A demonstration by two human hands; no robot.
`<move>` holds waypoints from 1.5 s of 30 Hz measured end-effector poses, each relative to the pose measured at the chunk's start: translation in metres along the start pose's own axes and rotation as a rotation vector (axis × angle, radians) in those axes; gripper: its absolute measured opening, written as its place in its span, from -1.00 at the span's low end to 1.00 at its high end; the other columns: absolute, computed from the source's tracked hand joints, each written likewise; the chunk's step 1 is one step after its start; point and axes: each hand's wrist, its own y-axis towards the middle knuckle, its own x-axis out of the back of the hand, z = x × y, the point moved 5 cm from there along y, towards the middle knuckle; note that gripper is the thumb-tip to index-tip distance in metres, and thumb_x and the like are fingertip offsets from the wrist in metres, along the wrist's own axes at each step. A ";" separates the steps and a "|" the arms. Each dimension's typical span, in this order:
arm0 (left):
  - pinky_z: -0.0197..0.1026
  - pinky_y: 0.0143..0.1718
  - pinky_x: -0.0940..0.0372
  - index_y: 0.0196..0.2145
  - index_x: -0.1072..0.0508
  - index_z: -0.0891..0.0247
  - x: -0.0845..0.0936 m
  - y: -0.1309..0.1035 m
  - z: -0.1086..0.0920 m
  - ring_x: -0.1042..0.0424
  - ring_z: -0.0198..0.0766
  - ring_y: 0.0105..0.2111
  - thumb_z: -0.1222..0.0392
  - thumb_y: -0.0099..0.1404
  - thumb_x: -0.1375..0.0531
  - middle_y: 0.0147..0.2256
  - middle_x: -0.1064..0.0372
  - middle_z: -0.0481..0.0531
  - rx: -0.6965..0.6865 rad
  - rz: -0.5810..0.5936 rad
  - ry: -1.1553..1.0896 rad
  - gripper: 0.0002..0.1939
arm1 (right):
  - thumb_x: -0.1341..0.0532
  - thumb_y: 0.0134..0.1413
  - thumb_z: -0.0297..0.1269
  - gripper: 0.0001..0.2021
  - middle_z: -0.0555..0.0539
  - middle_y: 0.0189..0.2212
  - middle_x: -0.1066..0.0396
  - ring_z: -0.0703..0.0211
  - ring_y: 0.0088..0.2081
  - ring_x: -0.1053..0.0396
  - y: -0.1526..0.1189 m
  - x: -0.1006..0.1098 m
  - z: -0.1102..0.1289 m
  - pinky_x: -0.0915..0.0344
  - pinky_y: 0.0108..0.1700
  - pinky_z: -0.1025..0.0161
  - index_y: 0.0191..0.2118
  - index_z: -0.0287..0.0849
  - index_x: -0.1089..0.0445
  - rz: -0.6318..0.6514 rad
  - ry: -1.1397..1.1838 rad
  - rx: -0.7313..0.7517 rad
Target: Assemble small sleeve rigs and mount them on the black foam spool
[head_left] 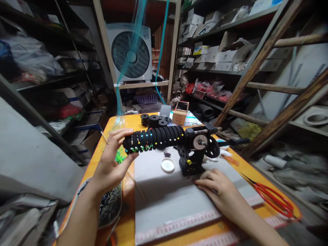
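A black ribbed cylinder (167,137) lies level on a black geared stand (191,164), with rows of small coloured beads or pins along its rings. My left hand (112,159) is closed around its left end, thumb below and fingers above. My right hand (214,184) is low at the foot of the stand, its fingers bent together against the white board (164,201). What its fingertips hold, if anything, is too small to make out. A shallow white dish (167,164) sits on the board between my hands, near a small dark bundle (167,154).
Red-handled scissors (274,198) lie on the orange table at right. A tub of dark small pieces (109,205) stands by my left forearm. Black spools (153,120) and a small cardboard box (179,118) are behind the cylinder. Teal strands (120,99) hang before a box fan (132,54).
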 end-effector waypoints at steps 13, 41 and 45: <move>-0.04 0.18 -0.12 0.14 -0.21 0.09 -0.003 0.000 -0.003 -0.18 -0.10 0.15 0.32 0.31 -0.19 0.08 -0.18 0.10 0.019 0.019 0.012 -0.52 | -0.15 0.25 -0.33 -0.86 -0.05 -0.42 -0.46 0.05 -0.38 -0.37 0.030 0.006 0.020 -0.30 -0.35 0.14 -0.36 -0.09 -0.39 -0.005 -0.047 0.235; -0.11 0.19 -0.11 0.13 -0.22 0.14 -0.002 0.000 -0.005 -0.17 -0.12 0.16 0.31 0.32 -0.19 0.10 -0.19 0.09 0.061 0.027 -0.073 -0.55 | -0.22 0.18 -0.56 -0.92 -0.08 -0.35 -0.41 0.24 -0.29 -0.38 0.184 0.057 0.145 -0.29 -0.21 0.33 -0.31 -0.28 -0.39 -0.362 0.339 0.488; -0.07 0.20 -0.11 0.12 -0.24 0.13 -0.003 0.000 -0.003 -0.17 -0.11 0.17 0.30 0.31 -0.20 0.11 -0.20 0.09 0.075 0.022 -0.093 -0.56 | -0.20 0.19 -0.56 -0.91 -0.09 -0.34 -0.40 0.23 -0.29 -0.37 0.183 0.055 0.147 -0.29 -0.21 0.32 -0.31 -0.27 -0.38 -0.319 0.318 0.503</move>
